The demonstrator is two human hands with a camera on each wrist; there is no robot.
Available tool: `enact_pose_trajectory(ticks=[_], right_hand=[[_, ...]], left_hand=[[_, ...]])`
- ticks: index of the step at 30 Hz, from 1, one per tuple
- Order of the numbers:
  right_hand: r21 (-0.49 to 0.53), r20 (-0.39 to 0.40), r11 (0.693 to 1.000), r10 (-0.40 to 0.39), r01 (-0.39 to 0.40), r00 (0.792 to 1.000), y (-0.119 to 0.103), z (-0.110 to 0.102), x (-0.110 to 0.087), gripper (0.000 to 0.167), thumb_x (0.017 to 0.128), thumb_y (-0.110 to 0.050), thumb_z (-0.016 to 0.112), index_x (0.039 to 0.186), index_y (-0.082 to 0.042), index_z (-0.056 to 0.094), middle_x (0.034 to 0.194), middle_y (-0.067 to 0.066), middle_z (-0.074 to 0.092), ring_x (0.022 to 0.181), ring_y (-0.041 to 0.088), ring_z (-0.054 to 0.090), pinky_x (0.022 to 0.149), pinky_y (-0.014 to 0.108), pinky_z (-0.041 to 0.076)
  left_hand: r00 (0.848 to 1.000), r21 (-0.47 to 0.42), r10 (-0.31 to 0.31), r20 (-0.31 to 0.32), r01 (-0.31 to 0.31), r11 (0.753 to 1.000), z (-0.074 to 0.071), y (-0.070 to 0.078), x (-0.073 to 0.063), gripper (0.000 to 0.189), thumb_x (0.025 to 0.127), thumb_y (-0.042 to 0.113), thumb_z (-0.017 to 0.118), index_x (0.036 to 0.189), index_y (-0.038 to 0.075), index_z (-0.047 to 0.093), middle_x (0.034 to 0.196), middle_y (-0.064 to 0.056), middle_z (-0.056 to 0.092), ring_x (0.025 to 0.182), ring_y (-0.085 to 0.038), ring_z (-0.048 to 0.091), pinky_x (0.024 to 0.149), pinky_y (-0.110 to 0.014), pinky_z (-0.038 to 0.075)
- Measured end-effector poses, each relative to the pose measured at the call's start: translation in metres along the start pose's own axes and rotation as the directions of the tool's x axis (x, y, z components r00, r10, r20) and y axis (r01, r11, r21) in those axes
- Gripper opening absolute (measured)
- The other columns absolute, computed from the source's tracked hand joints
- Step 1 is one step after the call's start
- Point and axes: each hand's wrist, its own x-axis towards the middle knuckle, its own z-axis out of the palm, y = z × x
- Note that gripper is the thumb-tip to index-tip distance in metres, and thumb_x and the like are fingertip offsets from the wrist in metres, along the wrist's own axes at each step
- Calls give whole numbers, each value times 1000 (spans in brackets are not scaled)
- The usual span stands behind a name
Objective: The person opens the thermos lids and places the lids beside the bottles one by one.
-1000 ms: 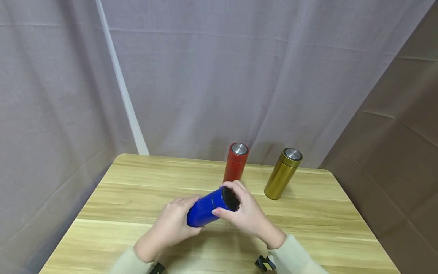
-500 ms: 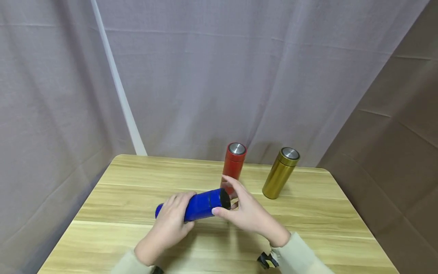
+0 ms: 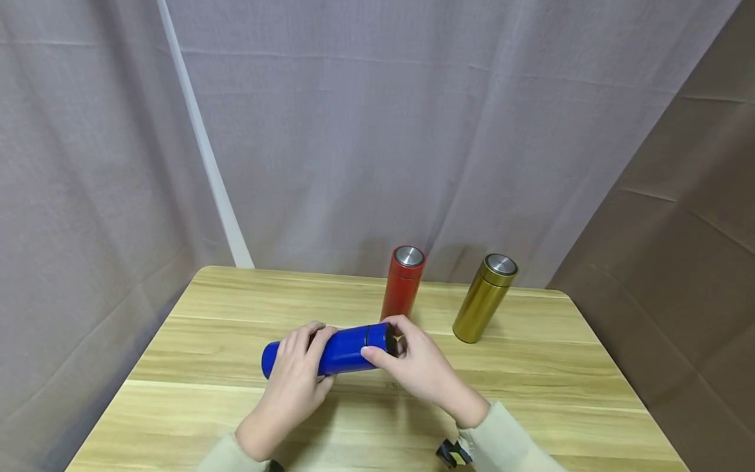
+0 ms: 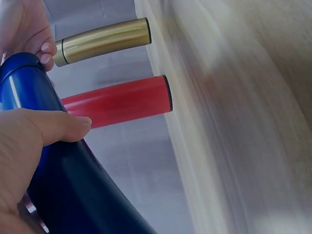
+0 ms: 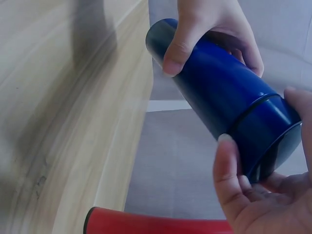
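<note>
head view: smooth blue cylindrical bottle point(image 3: 348, 351) above wood-grain tabletop point(image 3: 542, 387)

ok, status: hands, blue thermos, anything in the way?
Left hand gripping blue thermos, right hand holding lid end. Held nearly level, above table. Red thermos upright beyond; nothing visibly blocking.

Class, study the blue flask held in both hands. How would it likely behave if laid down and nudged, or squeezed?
Laid on the table, the blue flask would probably roll, since its body is round. Its smooth, shiny surface might be slippery. It seems stiff: no dent shows where the left hand grips it.
</note>
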Motion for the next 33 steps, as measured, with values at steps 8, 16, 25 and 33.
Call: enact_pose_trajectory(ticks=[8,16,25,33], right_hand=[[-17,-17,993,-119,119,993,4,-1,-2,53,78,-55,73,119,-26,54,100,-6,59,76,15,59,65,31,53],[-113,11,963,-247,246,969,8,-2,-3,62,79,-51,75,129,-23,51,114,-10,53,90,11,56,74,27,52],[-193,104,906,-363,377,926,8,-5,-3,64,81,-33,79,135,-29,45,129,-14,48,111,8,52,92,34,48],[-111,-24,990,-85,82,996,5,0,-5,85,75,-63,71,144,-33,31,129,-6,51,103,13,54,84,38,50]], left_hand=[[1000,-26,-8,14,8,1000,0,-2,1,79,61,17,86,133,14,53,122,-5,55,108,-29,52,95,-51,41],[997,-63,-3,75,8,998,-2,-4,2,79,64,16,86,135,13,52,124,-4,57,114,-27,52,96,-50,41],[987,-117,-2,163,21,993,-1,-8,0,80,67,12,84,139,11,49,128,-4,58,122,-25,49,109,-53,26],[997,-44,-30,69,33,999,4,-5,-2,75,69,13,82,137,12,49,126,-9,55,116,-32,44,99,-53,28]])
